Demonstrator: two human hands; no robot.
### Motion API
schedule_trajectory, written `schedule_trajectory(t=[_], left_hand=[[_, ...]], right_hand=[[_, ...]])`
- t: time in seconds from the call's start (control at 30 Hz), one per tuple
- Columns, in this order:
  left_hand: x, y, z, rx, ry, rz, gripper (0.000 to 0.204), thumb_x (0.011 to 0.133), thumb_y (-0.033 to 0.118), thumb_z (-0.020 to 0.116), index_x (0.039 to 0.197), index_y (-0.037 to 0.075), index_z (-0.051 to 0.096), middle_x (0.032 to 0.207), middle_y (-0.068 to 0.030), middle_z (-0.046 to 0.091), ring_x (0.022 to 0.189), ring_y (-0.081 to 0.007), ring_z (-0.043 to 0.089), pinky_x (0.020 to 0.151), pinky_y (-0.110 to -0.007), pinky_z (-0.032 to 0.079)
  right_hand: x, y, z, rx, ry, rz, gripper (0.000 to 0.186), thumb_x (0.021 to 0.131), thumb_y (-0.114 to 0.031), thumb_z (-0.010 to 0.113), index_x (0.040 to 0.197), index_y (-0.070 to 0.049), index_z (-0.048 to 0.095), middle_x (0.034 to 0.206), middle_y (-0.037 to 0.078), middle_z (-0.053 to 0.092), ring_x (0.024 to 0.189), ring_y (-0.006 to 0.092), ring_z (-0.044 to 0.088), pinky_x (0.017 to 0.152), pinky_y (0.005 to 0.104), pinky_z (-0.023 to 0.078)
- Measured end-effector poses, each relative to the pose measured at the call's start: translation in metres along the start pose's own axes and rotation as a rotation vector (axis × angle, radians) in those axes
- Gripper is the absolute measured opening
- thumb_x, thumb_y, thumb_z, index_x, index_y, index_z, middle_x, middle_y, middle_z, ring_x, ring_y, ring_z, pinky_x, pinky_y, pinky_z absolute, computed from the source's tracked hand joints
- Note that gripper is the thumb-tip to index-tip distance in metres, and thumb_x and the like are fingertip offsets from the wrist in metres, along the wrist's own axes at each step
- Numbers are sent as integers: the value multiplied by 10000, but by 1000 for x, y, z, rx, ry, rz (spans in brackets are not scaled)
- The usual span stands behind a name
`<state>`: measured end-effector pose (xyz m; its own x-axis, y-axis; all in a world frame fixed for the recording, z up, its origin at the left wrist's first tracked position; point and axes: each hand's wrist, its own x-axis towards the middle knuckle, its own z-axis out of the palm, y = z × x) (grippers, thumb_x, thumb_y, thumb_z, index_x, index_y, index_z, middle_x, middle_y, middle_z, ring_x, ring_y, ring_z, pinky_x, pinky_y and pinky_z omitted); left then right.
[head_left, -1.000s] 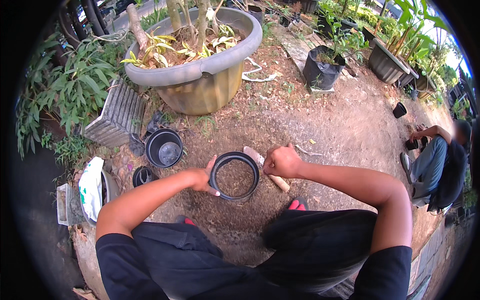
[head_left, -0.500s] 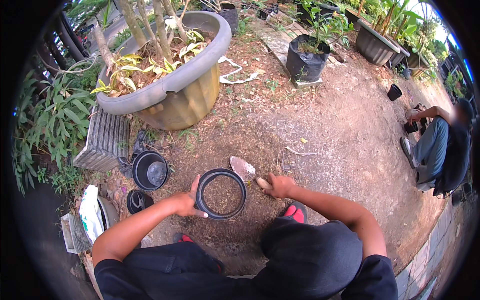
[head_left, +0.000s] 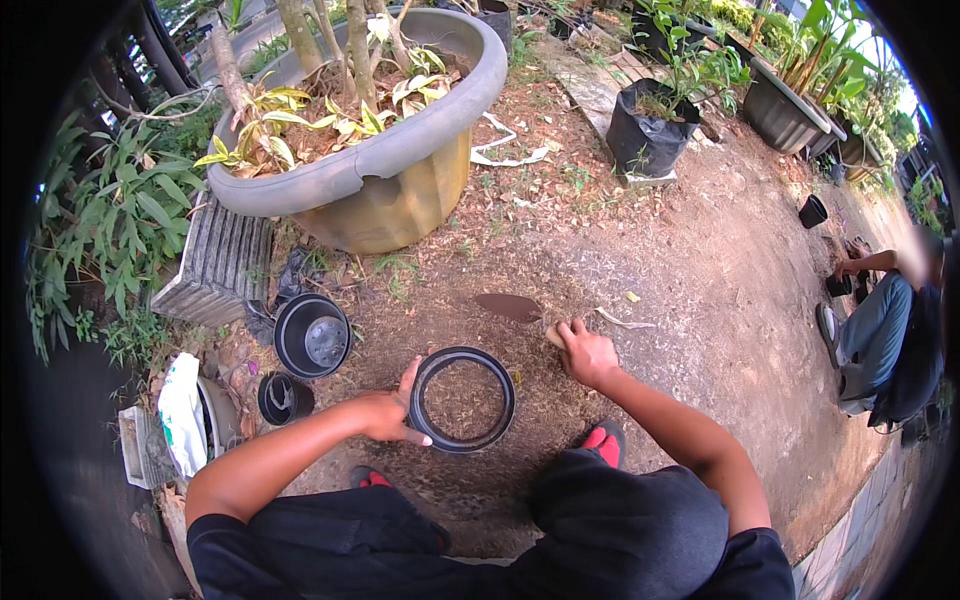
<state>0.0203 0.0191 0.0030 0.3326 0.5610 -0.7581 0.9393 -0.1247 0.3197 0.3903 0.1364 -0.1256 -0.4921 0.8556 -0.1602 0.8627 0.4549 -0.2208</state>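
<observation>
A round black plant pot point(head_left: 418, 385) stands on the ground before me, seen from above. Brown, straw-flecked matter shows inside its rim; how deep it goes I cannot tell. Against the pot's left side rests my left hand point(head_left: 388, 412), its thumb and fingers spread along the wall and holding it. My right hand point(head_left: 588, 352) is closed round the handle of a trowel point(head_left: 508, 306). The trowel's brown, pointed blade reaches left, just beyond the pot's far rim and apart from it. Most of the handle is hidden in my fist.
Left of the pot stand a wide black pot point(head_left: 311, 335) and a smaller black pot point(head_left: 285, 398). A large planter point(head_left: 400, 205) with a shrub rises behind. A white sack point(head_left: 181, 415) lies at left. A person point(head_left: 885, 330) squats at the far right.
My right hand has moved the trowel away from me, and its blade has turned from pale face-up to a darker, slanted side. The left hand stays at the pot. The whole view has shifted slightly.
</observation>
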Motion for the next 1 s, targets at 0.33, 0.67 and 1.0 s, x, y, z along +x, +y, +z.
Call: schedule_trajectory(t=[0.33,0.67,1.0], left_hand=[[2,6,13,46,-21,-87,1479,815,702,714,1445,-29,-407,1392,-368,526,1243,-461,587,1056,-440,466],[-9,10,24,239,11,-214,1460,826,789,616,1430,-56,-410,1268,-312,644,1160,-430,646,998,-457,498],[-6,12,31,394,-36,-254,1416,844,848,504,1450,-96,-360,1313,-280,637,1178,-405,653,1010,-487,485]], right_hand=[[-24,-23,62,400,-281,44,503,920,-474,663,1279,-139,555,1045,204,727,930,379,719,819,511,555],[-30,-12,-3,532,-340,157,625,894,-670,646,1235,-148,686,919,172,727,834,297,719,820,431,553],[-67,-26,-106,484,-203,142,583,910,-633,654,1221,-142,694,1050,187,723,1002,332,699,902,433,529]])
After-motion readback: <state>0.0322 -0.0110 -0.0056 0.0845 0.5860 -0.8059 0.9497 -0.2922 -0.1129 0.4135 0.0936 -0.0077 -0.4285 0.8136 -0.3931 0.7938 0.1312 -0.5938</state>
